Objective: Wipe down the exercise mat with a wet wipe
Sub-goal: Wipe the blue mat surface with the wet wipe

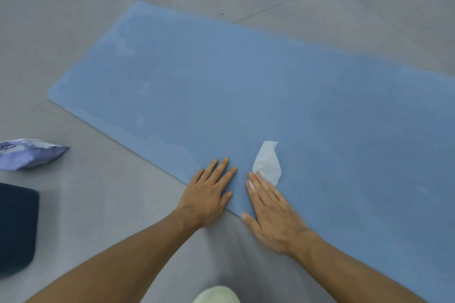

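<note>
From my remote seat I see the blue exercise mat [270, 96] lying flat on the grey floor [73, 19], running from the far left toward the near right and off the right edge of view. The white wet wipe [267, 163] lies on the mat close to its near long edge, crumpled into a loose leaf shape, with its far tip pointing away from me. My right hand [273, 214] rests palm down on the mat, its fingers [258, 184] straight and spread a little, their tips pressing the wipe's near end against the mat; nothing is curled round it. My left hand [209, 194] lies flat just to the left, fingers straight and together, across the mat's near edge and holding nothing. The two hands sit just beside each other without touching. On the floor at the left lies a shiny purple packet [29, 154], and nearer than it a dark blue padded object [16, 229], both well apart from the mat. A pale shoe toe [216, 295] shows at the near edge, between my forearms.
</note>
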`<control>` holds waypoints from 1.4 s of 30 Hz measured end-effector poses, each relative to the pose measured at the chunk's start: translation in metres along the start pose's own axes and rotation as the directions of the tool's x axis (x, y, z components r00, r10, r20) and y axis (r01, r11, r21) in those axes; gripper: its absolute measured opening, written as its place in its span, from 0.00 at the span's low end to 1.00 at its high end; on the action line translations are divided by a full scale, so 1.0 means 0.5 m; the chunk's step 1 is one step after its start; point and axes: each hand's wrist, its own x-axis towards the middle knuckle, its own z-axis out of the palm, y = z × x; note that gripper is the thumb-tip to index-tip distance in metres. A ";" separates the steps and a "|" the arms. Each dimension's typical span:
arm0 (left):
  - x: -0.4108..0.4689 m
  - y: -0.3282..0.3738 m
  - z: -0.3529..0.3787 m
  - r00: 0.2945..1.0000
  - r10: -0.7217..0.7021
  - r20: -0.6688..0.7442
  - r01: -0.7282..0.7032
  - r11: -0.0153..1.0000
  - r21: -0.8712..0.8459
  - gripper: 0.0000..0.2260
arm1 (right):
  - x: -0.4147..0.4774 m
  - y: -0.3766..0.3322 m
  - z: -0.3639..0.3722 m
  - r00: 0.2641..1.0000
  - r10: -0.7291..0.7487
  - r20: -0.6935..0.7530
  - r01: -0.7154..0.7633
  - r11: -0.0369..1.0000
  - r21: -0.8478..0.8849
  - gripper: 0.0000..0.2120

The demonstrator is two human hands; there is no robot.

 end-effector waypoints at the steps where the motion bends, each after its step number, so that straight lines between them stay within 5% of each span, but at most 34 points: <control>1: -0.007 -0.001 -0.001 1.000 -0.003 0.008 0.003 1.000 -0.010 0.28 | -0.003 -0.013 0.001 0.999 -0.037 0.000 0.037 0.999 -0.004 0.38; 4: -0.026 -0.002 0.001 0.999 -0.011 0.039 0.011 1.000 -0.023 0.28 | -0.018 -0.047 0.009 0.993 -0.119 0.006 0.118 0.991 0.062 0.37; 8: -0.042 0.008 0.002 0.998 0.012 0.066 -0.006 0.996 -0.091 0.26 | -0.027 -0.056 0.007 0.997 -0.083 0.004 0.076 0.932 0.354 0.29; 12: -0.045 0.043 -0.002 0.997 0.057 0.057 -0.049 0.990 -0.134 0.24 | -0.035 -0.047 -0.019 0.996 0.037 -0.079 0.009 0.862 0.507 0.17; 15: -0.028 0.073 -0.018 0.990 0.137 0.025 -0.129 0.970 -0.207 0.24 | -0.039 -0.036 -0.026 0.973 0.219 -0.079 -0.130 0.792 0.597 0.18; 18: -0.005 0.115 -0.046 0.974 0.223 -0.042 -0.219 0.872 -0.438 0.22 | -0.040 -0.018 -0.037 0.896 0.439 -0.063 -0.255 0.626 0.737 0.19; 21: 0.009 0.154 -0.066 0.988 0.145 -0.051 -0.143 0.747 -0.650 0.16 | -0.039 0.004 -0.054 0.783 0.621 -0.027 -0.302 0.418 0.857 0.17; 27: 0.030 0.194 -0.089 1.000 0.024 0.011 -0.003 0.532 -0.847 0.15 | -0.037 0.032 -0.087 0.644 0.761 0.074 -0.266 0.132 0.955 0.16; 33: 0.053 0.181 -0.120 0.995 -0.092 0.037 0.074 0.437 -0.897 0.04 | -0.045 0.057 -0.111 0.642 0.761 0.092 -0.212 0.061 0.975 0.09; 38: 0.062 0.193 -0.140 0.988 -0.140 0.063 0.107 0.327 -0.939 0.13 | -0.047 0.074 -0.139 0.635 0.772 0.014 -0.187 0.137 0.973 0.02; 42: 0.073 0.210 -0.158 0.975 -0.172 0.138 0.172 0.201 -0.964 0.18 | -0.043 0.089 -0.172 0.599 0.798 -0.074 -0.170 0.217 0.961 0.08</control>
